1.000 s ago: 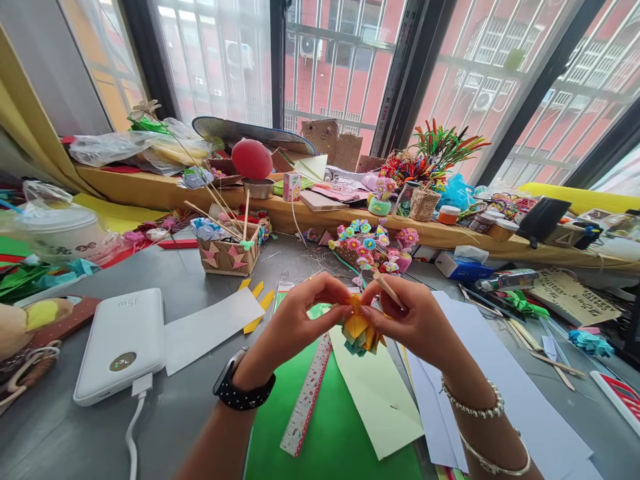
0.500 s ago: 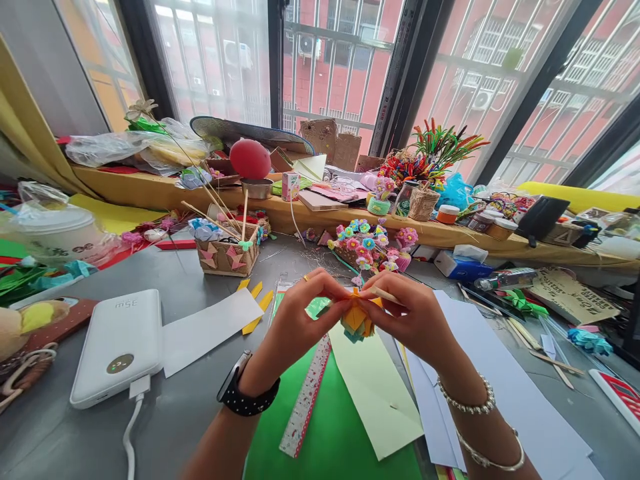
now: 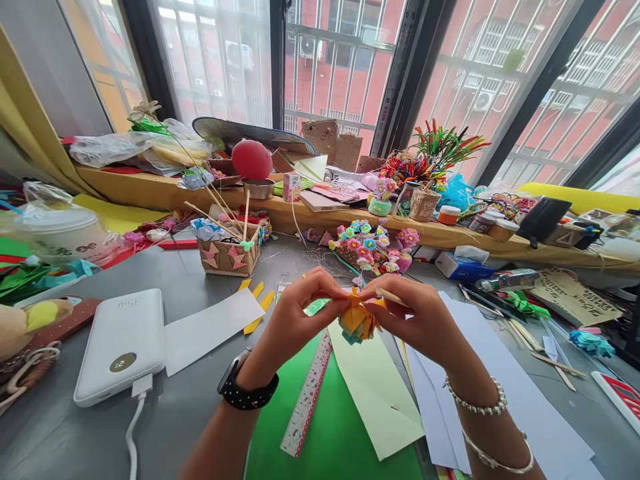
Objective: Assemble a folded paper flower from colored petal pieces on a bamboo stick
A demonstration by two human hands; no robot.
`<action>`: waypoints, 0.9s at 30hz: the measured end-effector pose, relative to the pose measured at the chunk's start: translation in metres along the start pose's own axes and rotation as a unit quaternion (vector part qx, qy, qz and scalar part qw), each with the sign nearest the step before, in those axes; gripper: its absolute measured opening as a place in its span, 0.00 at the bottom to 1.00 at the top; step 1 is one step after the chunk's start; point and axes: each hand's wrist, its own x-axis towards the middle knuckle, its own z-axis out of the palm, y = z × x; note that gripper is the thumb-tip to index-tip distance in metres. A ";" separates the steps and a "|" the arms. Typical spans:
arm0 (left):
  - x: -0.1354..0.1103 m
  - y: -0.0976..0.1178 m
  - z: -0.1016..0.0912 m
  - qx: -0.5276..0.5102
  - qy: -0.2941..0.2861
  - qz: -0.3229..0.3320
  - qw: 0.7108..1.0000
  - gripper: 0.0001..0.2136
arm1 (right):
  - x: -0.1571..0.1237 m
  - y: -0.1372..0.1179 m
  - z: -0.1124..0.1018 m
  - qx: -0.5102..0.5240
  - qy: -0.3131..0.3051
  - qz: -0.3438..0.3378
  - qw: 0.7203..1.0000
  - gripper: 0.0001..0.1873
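Note:
A folded paper flower, yellow-orange with blue-green tips, hangs above the pale green paper. My left hand pinches its top edge between thumb and fingertips. Close against the flower's right side is my right hand, its fingers closed. A thin pale wooden stick lies across that hand, held between its fingers. Where the right fingertips meet the paper is partly hidden. Beneath the hands lie a green sheet and a ruler with a red dotted edge.
To the left are a white power bank with a cable, a white paper strip and yellow folded strips. A cardboard box with sticks and crocheted flowers stand behind. White sheets lie right.
My right fingers have shifted slightly right and apart from the flower's middle, so more of its yellow paper shows. My left hand keeps its pinch.

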 end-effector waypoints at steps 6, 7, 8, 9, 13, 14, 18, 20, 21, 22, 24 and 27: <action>0.000 -0.002 -0.001 -0.082 -0.030 -0.052 0.995 0.03 | 0.000 0.000 -0.006 -0.006 -0.042 0.034 0.999 0.05; 0.000 -0.002 0.000 -0.093 -0.033 -0.060 0.993 0.03 | 0.000 0.000 -0.007 0.004 -0.048 0.034 0.998 0.05; 0.001 -0.002 0.000 -0.102 -0.036 -0.066 0.992 0.04 | 0.000 -0.001 -0.008 0.014 -0.051 0.036 0.998 0.04; 0.001 -0.002 0.000 -0.108 -0.038 -0.073 0.991 0.04 | 0.000 -0.001 -0.008 0.022 -0.052 0.039 0.998 0.04; 0.002 -0.002 0.000 -0.111 -0.043 -0.098 0.988 0.04 | 0.001 -0.002 -0.006 0.041 -0.047 0.056 0.996 0.03; 0.002 -0.002 0.000 -0.110 -0.041 -0.103 0.988 0.04 | 0.001 -0.002 -0.006 0.041 -0.045 0.061 0.996 0.03; 0.002 -0.002 0.001 -0.114 -0.019 -0.112 0.987 0.05 | 0.001 -0.002 -0.001 0.033 -0.020 0.081 0.996 0.05; 0.002 -0.002 0.002 -0.114 -0.012 -0.108 0.988 0.05 | 0.001 -0.002 0.001 0.031 -0.011 0.091 0.995 0.06; 0.002 -0.002 0.002 -0.114 -0.011 -0.105 0.988 0.05 | 0.001 -0.002 0.002 0.032 -0.007 0.095 0.995 0.06; 0.002 -0.002 0.002 -0.114 -0.012 -0.103 0.988 0.05 | 0.001 -0.002 0.002 0.033 -0.005 0.099 0.995 0.06; 0.002 -0.001 0.001 -0.118 -0.020 -0.106 0.987 0.05 | 0.001 -0.003 0.003 0.036 -0.001 0.101 0.994 0.05; 0.001 -0.001 -0.002 -0.120 -0.041 -0.115 0.985 0.06 | 0.001 -0.004 0.004 0.037 0.000 0.096 0.995 0.04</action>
